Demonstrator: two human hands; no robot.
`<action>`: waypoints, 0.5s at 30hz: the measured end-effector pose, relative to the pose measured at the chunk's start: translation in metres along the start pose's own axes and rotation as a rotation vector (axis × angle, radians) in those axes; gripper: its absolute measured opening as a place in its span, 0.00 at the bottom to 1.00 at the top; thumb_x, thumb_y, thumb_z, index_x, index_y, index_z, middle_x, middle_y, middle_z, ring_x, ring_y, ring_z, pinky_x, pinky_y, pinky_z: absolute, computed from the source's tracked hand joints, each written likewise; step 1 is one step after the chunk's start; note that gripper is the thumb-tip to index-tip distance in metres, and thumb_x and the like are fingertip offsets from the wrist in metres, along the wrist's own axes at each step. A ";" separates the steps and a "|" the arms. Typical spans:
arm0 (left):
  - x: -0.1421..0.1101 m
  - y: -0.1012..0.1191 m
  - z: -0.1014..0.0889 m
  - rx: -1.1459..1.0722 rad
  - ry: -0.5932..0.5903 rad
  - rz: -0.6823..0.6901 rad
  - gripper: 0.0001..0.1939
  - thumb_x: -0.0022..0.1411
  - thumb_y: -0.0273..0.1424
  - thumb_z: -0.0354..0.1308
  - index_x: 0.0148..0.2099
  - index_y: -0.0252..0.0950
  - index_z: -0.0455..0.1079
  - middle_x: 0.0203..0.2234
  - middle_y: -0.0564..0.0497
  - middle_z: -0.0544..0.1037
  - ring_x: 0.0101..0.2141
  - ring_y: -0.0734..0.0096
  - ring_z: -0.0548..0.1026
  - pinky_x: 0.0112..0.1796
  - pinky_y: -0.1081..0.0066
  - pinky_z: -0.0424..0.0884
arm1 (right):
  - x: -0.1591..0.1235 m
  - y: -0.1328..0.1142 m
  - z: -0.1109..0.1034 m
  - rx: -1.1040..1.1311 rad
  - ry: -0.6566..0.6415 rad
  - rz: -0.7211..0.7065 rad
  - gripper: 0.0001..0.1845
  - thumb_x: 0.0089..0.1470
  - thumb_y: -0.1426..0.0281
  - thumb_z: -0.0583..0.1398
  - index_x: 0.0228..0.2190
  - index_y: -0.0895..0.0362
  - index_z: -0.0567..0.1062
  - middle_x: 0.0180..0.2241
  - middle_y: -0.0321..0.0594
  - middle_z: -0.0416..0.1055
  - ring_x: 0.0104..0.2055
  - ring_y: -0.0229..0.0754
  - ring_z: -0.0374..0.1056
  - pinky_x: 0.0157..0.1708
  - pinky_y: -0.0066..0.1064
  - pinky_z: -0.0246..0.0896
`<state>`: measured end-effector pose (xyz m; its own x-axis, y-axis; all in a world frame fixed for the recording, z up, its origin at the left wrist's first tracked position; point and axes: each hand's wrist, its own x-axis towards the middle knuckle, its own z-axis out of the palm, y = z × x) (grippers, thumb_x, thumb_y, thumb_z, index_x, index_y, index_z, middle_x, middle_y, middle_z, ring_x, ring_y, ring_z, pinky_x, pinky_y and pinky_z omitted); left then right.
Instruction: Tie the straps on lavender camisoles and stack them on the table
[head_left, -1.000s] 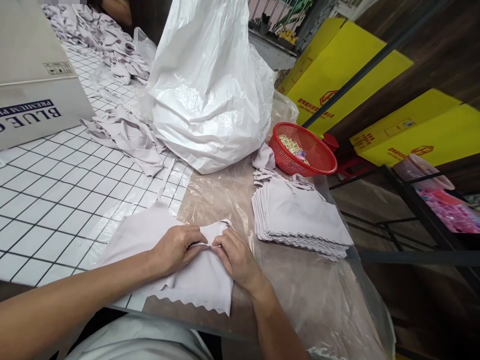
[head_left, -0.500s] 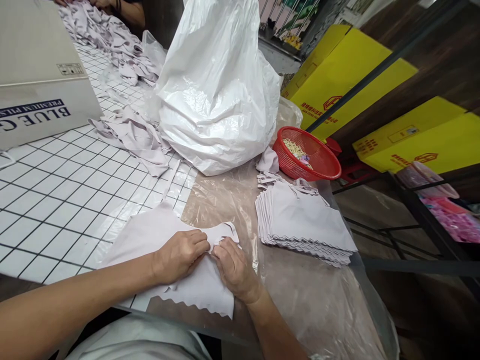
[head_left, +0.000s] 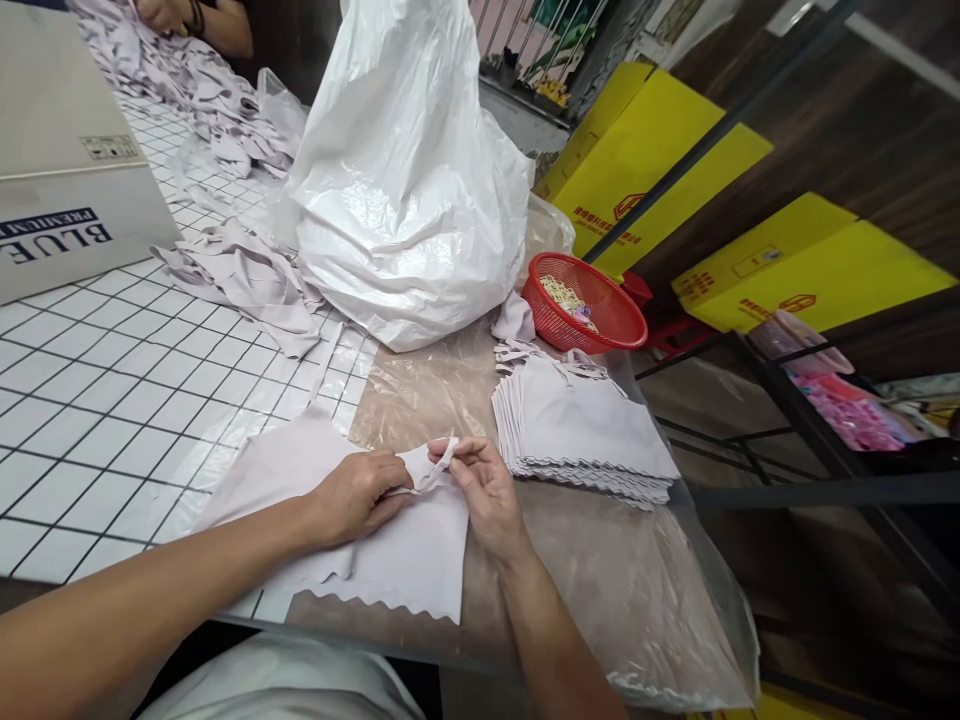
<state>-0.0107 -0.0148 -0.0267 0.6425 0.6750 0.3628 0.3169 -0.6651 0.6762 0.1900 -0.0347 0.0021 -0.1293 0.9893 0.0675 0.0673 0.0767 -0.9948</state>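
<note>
A pale pinkish-grey camisole [head_left: 420,568] with a wavy hem lies spread at the table's near edge. My left hand [head_left: 357,498] rests on it, its fingers closed on the cloth at the upper edge. Just to the right, my right hand [head_left: 481,490] pinches the camisole's narrow strap [head_left: 444,460] between thumb and fingers, lifted a little off the body of the garment. Beyond my right hand sits a neat stack of folded camisoles [head_left: 589,420] in the same colour, wavy hems toward me.
A large white plastic bag [head_left: 412,200] stands behind the work. A red basket [head_left: 607,310] holds pale bands or strips. Loose garments [head_left: 244,280] lie left, beside a carton [head_left: 75,230]. Yellow boxes [head_left: 652,170] stand at right. Another person's hand [head_left: 165,14] is among cloth at far left.
My right hand has turned and opened out from a closed grip on the cloth, and now raises the strap in a pinch. My left hand stays on the garment. The view has shifted slightly right.
</note>
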 end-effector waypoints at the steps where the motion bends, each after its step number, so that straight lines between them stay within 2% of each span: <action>1: 0.000 0.000 0.000 0.000 -0.007 0.001 0.10 0.69 0.30 0.50 0.34 0.36 0.69 0.25 0.50 0.74 0.29 0.70 0.70 0.30 0.72 0.63 | 0.002 -0.004 -0.002 0.028 0.012 0.011 0.14 0.59 0.57 0.60 0.39 0.51 0.65 0.43 0.44 0.78 0.42 0.44 0.75 0.47 0.40 0.70; 6: 0.003 0.003 -0.003 0.033 -0.054 -0.017 0.12 0.70 0.31 0.50 0.33 0.35 0.69 0.24 0.50 0.72 0.29 0.69 0.69 0.30 0.72 0.63 | 0.020 -0.034 -0.011 0.033 0.020 0.014 0.17 0.57 0.54 0.61 0.40 0.51 0.65 0.46 0.44 0.78 0.41 0.42 0.76 0.46 0.39 0.71; 8: 0.004 0.006 -0.003 0.093 -0.053 -0.019 0.12 0.70 0.31 0.49 0.35 0.35 0.69 0.27 0.48 0.74 0.31 0.66 0.69 0.32 0.70 0.66 | 0.032 -0.045 -0.014 0.004 0.014 0.013 0.18 0.56 0.55 0.62 0.41 0.51 0.65 0.45 0.43 0.78 0.38 0.41 0.76 0.44 0.37 0.71; 10: 0.003 0.011 -0.001 0.207 -0.010 -0.014 0.11 0.69 0.32 0.49 0.44 0.32 0.71 0.36 0.42 0.76 0.38 0.59 0.70 0.38 0.63 0.69 | 0.044 -0.051 -0.017 -0.018 0.018 0.029 0.19 0.54 0.56 0.63 0.41 0.51 0.65 0.42 0.42 0.79 0.35 0.39 0.76 0.40 0.35 0.71; 11: 0.002 0.014 0.001 0.279 0.022 -0.009 0.14 0.69 0.32 0.49 0.50 0.31 0.69 0.43 0.38 0.76 0.43 0.54 0.70 0.42 0.58 0.69 | 0.049 -0.051 -0.018 -0.020 0.028 0.044 0.19 0.54 0.57 0.63 0.41 0.51 0.65 0.41 0.41 0.79 0.33 0.38 0.75 0.38 0.34 0.71; 13: -0.003 0.018 0.005 0.423 0.075 0.003 0.24 0.68 0.34 0.50 0.63 0.30 0.61 0.55 0.34 0.70 0.53 0.46 0.66 0.50 0.50 0.66 | 0.059 -0.048 -0.019 -0.012 0.061 0.090 0.18 0.52 0.59 0.64 0.40 0.52 0.64 0.39 0.39 0.80 0.31 0.36 0.74 0.35 0.31 0.69; 15: -0.010 0.022 0.010 0.537 0.088 0.031 0.29 0.69 0.34 0.50 0.69 0.31 0.53 0.62 0.35 0.63 0.60 0.43 0.60 0.56 0.47 0.60 | 0.067 -0.043 -0.019 0.006 0.099 0.154 0.17 0.51 0.62 0.64 0.40 0.52 0.64 0.36 0.37 0.80 0.29 0.34 0.73 0.33 0.28 0.67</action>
<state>-0.0030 -0.0394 -0.0221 0.6034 0.6615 0.4454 0.6257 -0.7389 0.2499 0.1974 0.0307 0.0506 -0.0195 0.9967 -0.0788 0.0724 -0.0772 -0.9944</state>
